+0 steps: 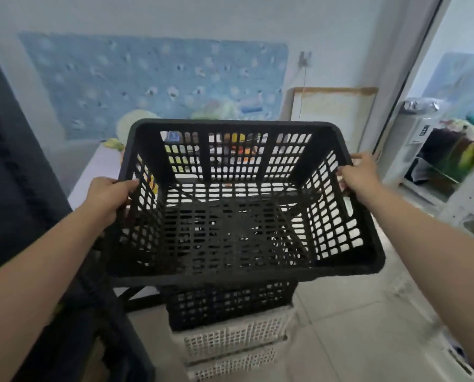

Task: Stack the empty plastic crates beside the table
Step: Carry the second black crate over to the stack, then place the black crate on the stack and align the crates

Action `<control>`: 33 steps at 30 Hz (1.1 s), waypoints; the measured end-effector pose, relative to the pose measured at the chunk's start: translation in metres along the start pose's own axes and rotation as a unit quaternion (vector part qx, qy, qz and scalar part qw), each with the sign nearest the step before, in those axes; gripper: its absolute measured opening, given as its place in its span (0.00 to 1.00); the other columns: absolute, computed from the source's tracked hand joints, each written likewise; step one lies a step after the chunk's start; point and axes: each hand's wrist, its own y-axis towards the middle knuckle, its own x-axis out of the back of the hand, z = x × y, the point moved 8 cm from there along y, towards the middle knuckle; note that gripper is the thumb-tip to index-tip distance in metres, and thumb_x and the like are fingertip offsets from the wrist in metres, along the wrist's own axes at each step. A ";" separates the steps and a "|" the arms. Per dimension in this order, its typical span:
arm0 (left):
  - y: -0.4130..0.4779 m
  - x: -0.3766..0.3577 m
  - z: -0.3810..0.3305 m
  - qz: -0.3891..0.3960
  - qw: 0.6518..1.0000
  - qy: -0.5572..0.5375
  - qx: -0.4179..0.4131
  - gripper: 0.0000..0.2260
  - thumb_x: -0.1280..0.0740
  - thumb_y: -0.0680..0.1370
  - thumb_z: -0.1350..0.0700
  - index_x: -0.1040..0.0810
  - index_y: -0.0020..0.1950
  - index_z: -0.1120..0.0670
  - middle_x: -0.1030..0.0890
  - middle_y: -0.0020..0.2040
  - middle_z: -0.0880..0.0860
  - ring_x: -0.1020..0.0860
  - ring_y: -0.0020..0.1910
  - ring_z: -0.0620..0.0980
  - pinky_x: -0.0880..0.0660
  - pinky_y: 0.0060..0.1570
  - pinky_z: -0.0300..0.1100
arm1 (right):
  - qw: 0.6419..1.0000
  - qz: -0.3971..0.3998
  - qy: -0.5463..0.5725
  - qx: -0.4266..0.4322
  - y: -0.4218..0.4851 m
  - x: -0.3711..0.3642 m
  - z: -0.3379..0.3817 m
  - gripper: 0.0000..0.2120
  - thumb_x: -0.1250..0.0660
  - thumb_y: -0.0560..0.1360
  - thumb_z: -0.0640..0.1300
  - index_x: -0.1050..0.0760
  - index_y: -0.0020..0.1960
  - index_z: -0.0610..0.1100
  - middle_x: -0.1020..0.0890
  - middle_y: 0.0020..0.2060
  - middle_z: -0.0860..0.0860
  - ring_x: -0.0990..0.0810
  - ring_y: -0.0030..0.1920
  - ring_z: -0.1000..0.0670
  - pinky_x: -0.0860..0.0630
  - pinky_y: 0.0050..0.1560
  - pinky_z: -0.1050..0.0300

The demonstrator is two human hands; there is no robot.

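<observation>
Head view: holds a black crate (pixel 238 232) up in both hands, open top tipped toward the camera, nothing inside. Grips the left rim with the left hand (pixel 107 198), thumb over the edge and fingers curled round the outside of the mesh wall. Grips the right rim with the right hand (pixel 361 177) the same way, closed firmly round the edge. Carried in the air directly above a stack on the tiled floor (pixel 368 326): a second black crate (pixel 227 304) uppermost, nested into white crates (pixel 230 340) beneath. Gap or contact between held crate and stack impossible to tell, the meeting place hidden behind the near rim. Beyond the mesh, a pale table (pixel 98 172) with coloured items too blurred to name. On the far wall, a blue patterned sheet (pixel 153 84). Along the left edge, dark fabric (pixel 15 188).
</observation>
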 end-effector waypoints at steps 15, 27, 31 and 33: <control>0.104 -0.047 0.033 0.067 0.993 0.096 0.031 0.07 0.33 0.75 0.53 0.20 0.46 0.56 0.21 0.37 0.54 0.24 0.34 0.50 0.28 0.38 0.41 | 0.977 0.190 -0.099 -0.012 0.084 -0.113 -0.003 0.28 0.35 0.70 0.32 0.33 0.68 0.47 0.19 0.44 0.41 0.19 0.38 0.44 0.21 0.37 0.58; -0.021 -0.066 0.149 0.098 0.995 0.004 0.035 0.30 0.42 0.72 0.79 0.32 0.58 0.44 0.28 0.52 0.41 0.31 0.59 0.46 0.25 0.54 0.37 | 0.912 0.346 -0.114 -0.188 -0.042 -0.108 -0.196 0.26 0.43 0.76 0.28 0.39 0.72 0.41 0.23 0.40 0.49 0.25 0.32 0.55 0.28 0.27 0.64; -0.025 -0.080 0.195 0.176 0.973 0.150 0.025 0.55 0.22 0.61 0.70 0.53 0.75 0.48 0.42 0.68 0.43 0.41 0.69 0.46 0.37 0.69 0.47 | 0.915 0.361 -0.142 -0.113 -0.050 -0.130 -0.215 0.36 0.34 0.66 0.23 0.45 0.68 0.38 0.26 0.52 0.46 0.23 0.49 0.55 0.28 0.43 0.59; -0.022 -0.091 0.211 0.198 0.954 0.222 0.025 0.60 0.19 0.59 0.65 0.61 0.76 0.54 0.48 0.71 0.44 0.44 0.71 0.46 0.43 0.73 0.47 | 0.917 0.354 -0.176 -0.061 -0.045 -0.133 -0.220 0.39 0.27 0.64 0.28 0.45 0.66 0.41 0.31 0.56 0.51 0.30 0.61 0.46 0.33 0.53 0.55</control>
